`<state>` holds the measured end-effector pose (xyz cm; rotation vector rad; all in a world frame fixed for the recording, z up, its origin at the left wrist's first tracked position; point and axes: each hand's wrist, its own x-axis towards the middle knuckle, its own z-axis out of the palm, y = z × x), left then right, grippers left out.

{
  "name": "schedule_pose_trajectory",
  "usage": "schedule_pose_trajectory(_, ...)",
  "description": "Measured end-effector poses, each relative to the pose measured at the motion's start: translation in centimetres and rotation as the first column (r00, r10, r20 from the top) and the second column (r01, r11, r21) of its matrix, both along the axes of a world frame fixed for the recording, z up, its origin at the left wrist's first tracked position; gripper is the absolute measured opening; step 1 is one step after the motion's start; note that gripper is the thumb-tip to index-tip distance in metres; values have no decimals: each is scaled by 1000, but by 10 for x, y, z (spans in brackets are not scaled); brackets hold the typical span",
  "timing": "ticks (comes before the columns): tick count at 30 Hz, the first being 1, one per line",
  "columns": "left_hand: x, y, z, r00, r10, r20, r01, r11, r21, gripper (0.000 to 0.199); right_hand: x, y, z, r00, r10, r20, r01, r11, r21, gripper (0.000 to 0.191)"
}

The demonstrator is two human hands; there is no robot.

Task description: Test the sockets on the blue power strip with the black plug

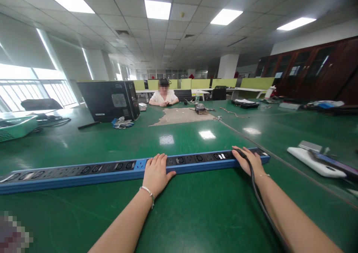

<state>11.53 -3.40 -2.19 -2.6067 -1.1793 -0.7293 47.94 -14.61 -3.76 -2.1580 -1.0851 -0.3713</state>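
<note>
A long blue power strip (192,167) with a row of black sockets lies across the green table. My left hand (157,172) is draped over its middle, beside a blue socket section (140,165); the fingers reach over the top and the thumb rests along the near side. Towards the strip's right end, my right hand (250,161) is closed around the plug of a black cable (258,197). The plug is at the sockets, but my fingers partly hide it, so how deep it sits cannot be seen. The cable runs back over my right wrist.
Across the green table (92,143) a person (163,96) sits with hands together. A black computer case (107,100), gloves (122,123) and a green basket (18,130) are at the left. A white device (314,161) lies at the right, near a seam in the tabletop.
</note>
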Motion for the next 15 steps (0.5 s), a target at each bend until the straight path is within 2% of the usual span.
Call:
schedule_pose_trajectory(6,0,-1,0,1000,9,3,-9,1000,-6,55,-5,-3,-5,998,11,70,-11,1000,4,41)
schedule_pose_trajectory(10,0,-1,1,1000,14,-8,-14,1000,-1,57,-9,0,0,999,48,-12,-45,988,145,43)
schedule_pose_trajectory(12,0,0,1,1000,14,-16,-14,1000,6,57,-9,-2,6,992,62,-109,-21,939,343,49)
schedule_pose_trajectory(14,0,0,1,1000,14,-21,-13,1000,14,57,-4,-7,11,973,57,-224,79,829,553,56)
schedule_pose_trajectory(15,0,0,1,1000,12,-22,-12,1000,19,57,0,-10,12,960,55,-273,126,787,604,57)
